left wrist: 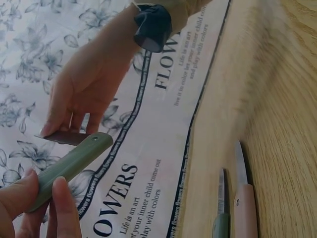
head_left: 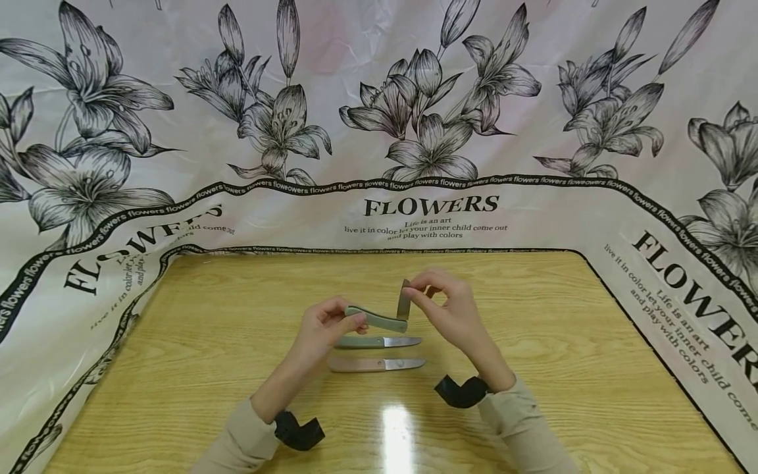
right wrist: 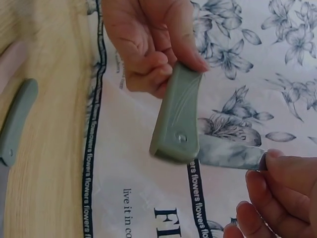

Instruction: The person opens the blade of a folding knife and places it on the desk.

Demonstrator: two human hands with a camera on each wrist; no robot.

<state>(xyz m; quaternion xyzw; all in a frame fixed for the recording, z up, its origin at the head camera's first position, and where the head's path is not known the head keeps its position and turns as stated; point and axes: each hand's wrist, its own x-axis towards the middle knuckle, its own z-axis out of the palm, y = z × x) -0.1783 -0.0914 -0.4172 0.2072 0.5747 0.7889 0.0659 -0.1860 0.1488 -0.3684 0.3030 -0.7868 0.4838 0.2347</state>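
Note:
A folding knife with a green handle is held up above the table between both hands, its blade standing at about a right angle to the handle. My left hand grips the far end of the handle between thumb and fingers. The blade is pinched near its tip by the thumb and fingers of my right hand. Below lie two more knives with blades out: one green-handled, partly covered by the left hand, and one pink-handled, side by side with blades pointing right.
The wood-grain table is bordered at the back and sides by a white flower-print cloth. A black band sits at the left wrist and another black band at the right.

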